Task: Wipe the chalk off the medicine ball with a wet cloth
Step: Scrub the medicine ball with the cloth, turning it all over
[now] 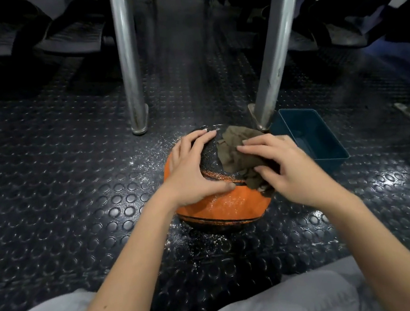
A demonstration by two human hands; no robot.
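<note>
Down on the studded rubber floor sits the ball, orange with black bands, right in front of the person's knees and grey trousers. Both hands are on it.

The left hand is spread wide over the ball's upper left side. The fingers are apart and reach over the top towards the far edge, and the thumb lies along the black seam nearer the person. It grips nothing, it just rests flat on the curve.

The right hand is on the ball's upper right side, pressing a brown cloth onto the dark top panel. The fingers lie close together and nearly straight across the cloth, and the thumb sits against a bunched fold that hangs towards the orange panel. (Whether the thumb really pinches that fold, I cannot tell.) The cloth is crumpled, one corner poking up at the far side of the ball.

The near orange panel has a pale, speckled film. White chalk dust is scattered on the floor to the left of the ball, with more just in front of it.

Just beside the ball on its far right sits a blue tub, open side up. Beyond the ball rise two metal legs, one to the far left and one to the far right, whose foot stands between the ball and the tub.
</note>
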